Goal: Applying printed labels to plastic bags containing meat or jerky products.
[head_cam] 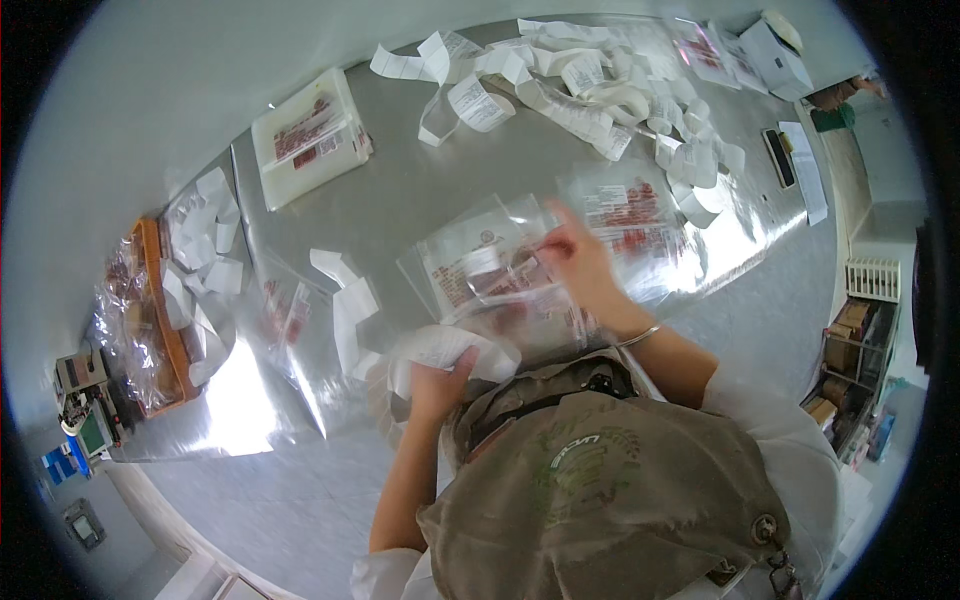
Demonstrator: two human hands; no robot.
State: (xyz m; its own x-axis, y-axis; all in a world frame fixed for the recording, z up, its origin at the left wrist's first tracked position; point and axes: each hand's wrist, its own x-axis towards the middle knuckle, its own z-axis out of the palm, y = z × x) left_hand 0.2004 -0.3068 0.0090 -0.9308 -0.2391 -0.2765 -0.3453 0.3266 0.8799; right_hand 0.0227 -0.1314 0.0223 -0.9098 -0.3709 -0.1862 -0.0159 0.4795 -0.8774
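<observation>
My left hand [442, 379] grips a curled strip of white printed labels [480, 352] near the table's front edge. Part of that strip hangs blurred below the hand. My right hand [581, 259] is over clear plastic bags with red print [487, 259], its index finger stretched out. Motion blur hides whether anything is between its fingers. To the right of that hand lie more printed clear bags [630, 214], also partly blurred. Left of the bags, a loose label strip [349, 300] trails over the metal table.
A stack of printed bags [311, 139] lies at the wall. Tangled label strips [585, 82] cover the back of the steel table [397, 187]. An orange crate [169, 322] of plastic-wrapped items stands left. A phone [778, 157] and a white box [776, 60] are at right.
</observation>
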